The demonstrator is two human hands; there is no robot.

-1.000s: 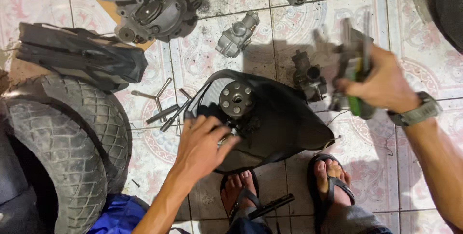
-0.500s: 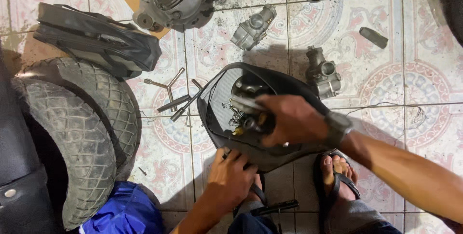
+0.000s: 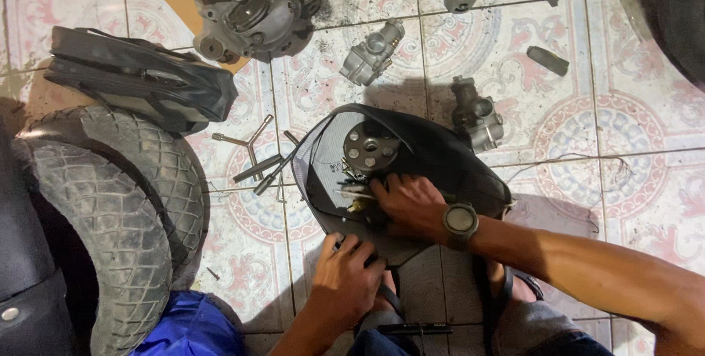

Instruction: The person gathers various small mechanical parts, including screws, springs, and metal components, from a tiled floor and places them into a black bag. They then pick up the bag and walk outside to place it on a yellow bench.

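black plastic, dished and open upward — the scooter cover (image 3: 440, 161) lies on the tiled floor (image 3: 624, 114) between the person's feet, and both hands are on it. the left hand (image 3: 345, 282) is clamped on the near rim, steadying it; the right hand (image 3: 407, 205), with a watch (image 3: 460, 220) at the wrist, has its fingers curled together over a small cluster of light-coloured bits inside the cover, though i cannot tell exactly what they pinch. just beyond the right hand's fingertips sits a round metal hub (image 3: 369, 147) with holes. the risk, as i judge it: small parts could slip from the fingers and roll under the hub or out onto the floor, since the cover is curved and only held at one edge — a tug might tip it. further beyond the right hand lie two carburettors (image 3: 371, 51), left of the left hand a few socket wrenches (image 3: 253, 158) and the tyres (image 3: 110, 202).
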